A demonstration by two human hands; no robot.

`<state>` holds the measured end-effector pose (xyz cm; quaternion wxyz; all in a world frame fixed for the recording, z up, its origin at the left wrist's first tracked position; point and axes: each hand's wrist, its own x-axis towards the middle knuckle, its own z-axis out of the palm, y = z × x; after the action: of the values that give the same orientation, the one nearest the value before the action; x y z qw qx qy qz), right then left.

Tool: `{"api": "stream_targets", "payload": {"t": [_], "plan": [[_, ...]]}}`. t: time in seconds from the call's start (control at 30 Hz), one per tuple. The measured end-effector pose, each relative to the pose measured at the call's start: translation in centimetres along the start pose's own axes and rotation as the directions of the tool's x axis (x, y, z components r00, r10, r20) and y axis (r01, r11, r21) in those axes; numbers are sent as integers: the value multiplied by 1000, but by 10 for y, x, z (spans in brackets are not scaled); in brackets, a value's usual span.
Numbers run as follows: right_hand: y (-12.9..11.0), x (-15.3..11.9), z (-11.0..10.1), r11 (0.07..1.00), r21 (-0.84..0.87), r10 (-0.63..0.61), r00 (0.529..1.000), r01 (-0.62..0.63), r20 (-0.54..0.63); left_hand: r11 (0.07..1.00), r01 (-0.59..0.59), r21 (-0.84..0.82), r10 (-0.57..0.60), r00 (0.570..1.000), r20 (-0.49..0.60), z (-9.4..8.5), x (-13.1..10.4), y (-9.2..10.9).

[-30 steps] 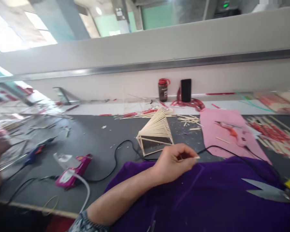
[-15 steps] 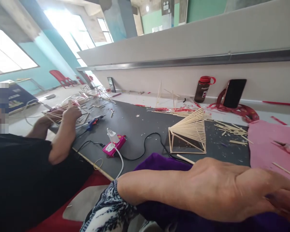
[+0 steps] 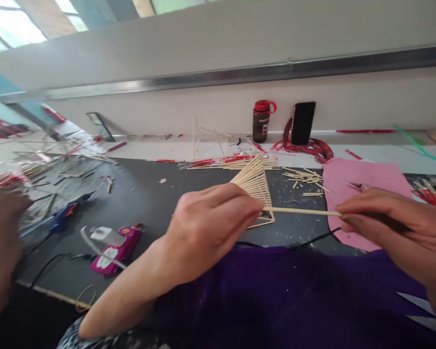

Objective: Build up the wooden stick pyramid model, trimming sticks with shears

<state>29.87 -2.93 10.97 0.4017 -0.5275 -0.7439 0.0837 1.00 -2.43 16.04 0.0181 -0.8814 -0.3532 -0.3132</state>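
A thin wooden stick [image 3: 301, 211] stretches level between my two hands above the table. My left hand [image 3: 214, 225] pinches its left end, fingers closed. At the other end my right hand [image 3: 388, 223] grips the stick between thumb and fingers. Behind my left hand stands a model made of sticks [image 3: 256, 182], its slanted rows fanning to a point; my hand hides its lower left part. Beyond my right hand lies a pink sheet [image 3: 370, 174], with the tip of a pointed tool showing over it.
Loose short sticks [image 3: 301, 178] lie beside the model. A bottle [image 3: 261, 123] and a phone [image 3: 303, 123] stand at the back. To the left are a pink power strip [image 3: 118, 249], a blue glue gun [image 3: 67, 213], and a co-worker's arm [image 3: 3, 257]. Black cords cross the table.
The view has swung right. My left hand has come up in front of the stick model, and my right hand has come into clear view, with the stick held between both.
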Motion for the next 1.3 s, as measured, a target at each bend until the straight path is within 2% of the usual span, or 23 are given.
{"api": "stream_targets", "payload": {"t": [0.13,0.23,0.3,0.43,0.53,0.6,0.67,0.8,0.83,0.9,1.07,1.2,1.3], "plan": [[-2,23,13,984,145,-121,982,100,146,973,202,-113,-206,978,-24,-2,4,-27],[1,35,32,977,206,-102,973,58,209,897,360,-258,-373,928,-2,2,0,-53],[5,39,46,971,237,-47,971,-10,233,787,468,-403,-484,872,67,7,-5,-70],[14,36,75,948,294,20,950,-117,313,445,623,-643,-628,729,272,20,-21,-88],[21,29,92,943,310,5,933,-124,360,245,632,-735,-661,664,350,27,-31,-87],[25,24,101,940,328,-32,932,-94,360,188,614,-767,-682,643,348,30,-38,-84],[29,20,109,939,339,-59,937,-65,343,214,602,-770,-697,646,311,32,-43,-82],[35,14,119,946,322,-66,947,-42,315,470,581,-664,-696,707,126,35,-52,-81],[36,12,121,949,312,-63,946,-42,318,511,577,-637,-685,721,103,36,-54,-82],[40,9,124,954,296,-53,938,-55,343,518,585,-625,-678,726,117,36,-60,-84],[58,2,129,956,288,-67,907,-62,416,427,637,-642,-718,670,187,36,-71,-91],[73,-7,133,963,264,-68,898,-55,434,499,663,-559,-647,714,269,30,-68,-92],[78,-12,136,967,253,-78,904,-34,420,545,678,-494,-647,715,267,26,-66,-87]]}}
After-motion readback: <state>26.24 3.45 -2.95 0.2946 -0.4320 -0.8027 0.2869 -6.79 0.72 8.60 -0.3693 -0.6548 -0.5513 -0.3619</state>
